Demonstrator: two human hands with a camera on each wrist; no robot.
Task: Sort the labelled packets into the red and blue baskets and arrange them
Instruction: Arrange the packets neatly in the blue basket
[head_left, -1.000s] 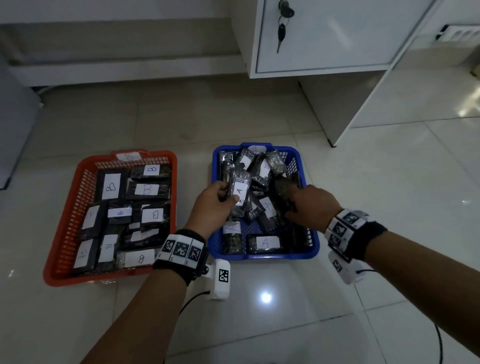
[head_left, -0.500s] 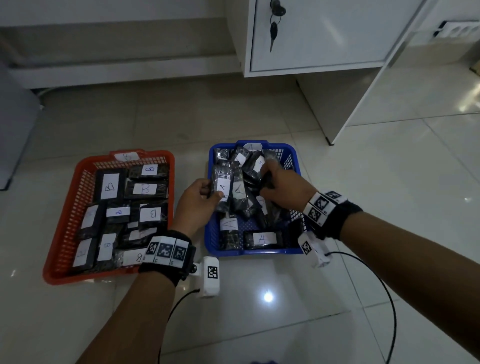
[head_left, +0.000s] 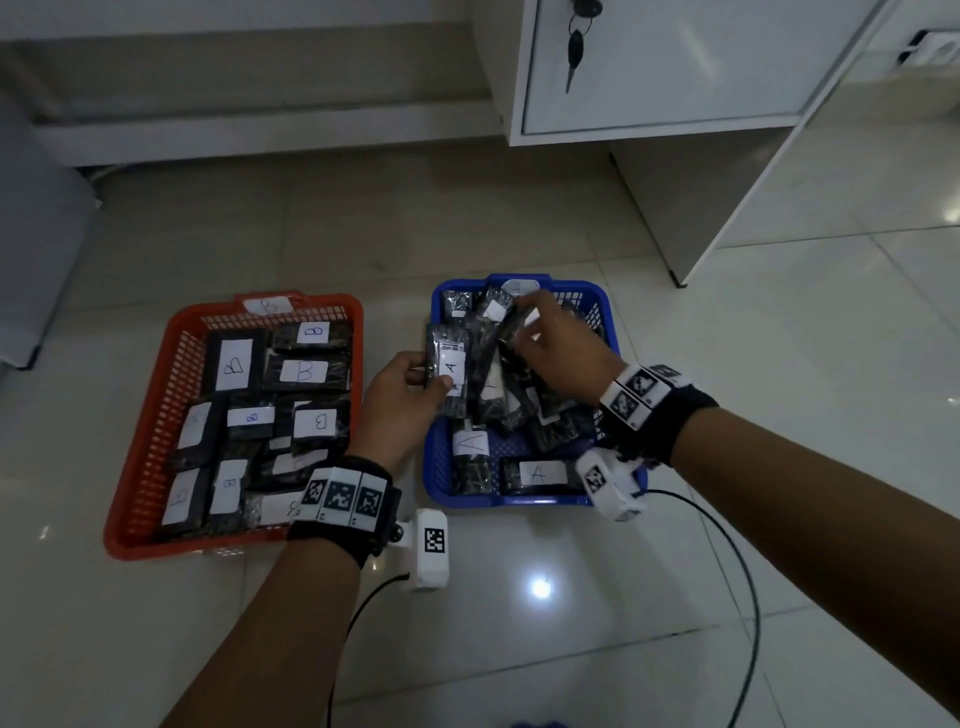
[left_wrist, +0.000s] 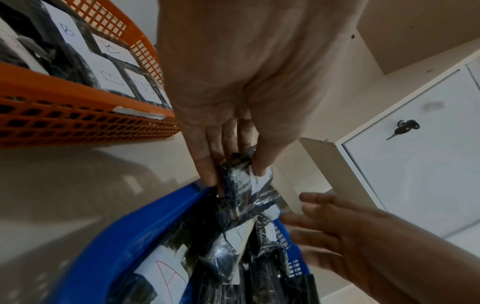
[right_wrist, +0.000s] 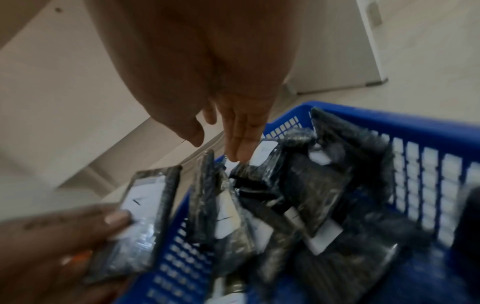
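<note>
On pale floor tiles (head_left: 675, 519) an A-marked packet (head_left: 448, 364) was pinched upright by the left hand (head_left: 400, 400) at the blue basket (head_left: 441, 467) edge; the right hand (head_left: 561, 353), fingers loose, reached into the heap; flat, label-up placement was judged best.

"a" on blue-basket pkts (head_left: 540, 474), "b" on red-basket pkts (head_left: 304, 372).

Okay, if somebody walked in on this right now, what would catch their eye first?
Probably the two bright baskets side by side on the pale floor: the red basket on the left, laid with packets marked B, and the blue basket heaped with black packets marked A. Next, the left hand gripping an A packet at the blue basket's left edge, while the right hand reaches over the heap, fingers loose.
</note>
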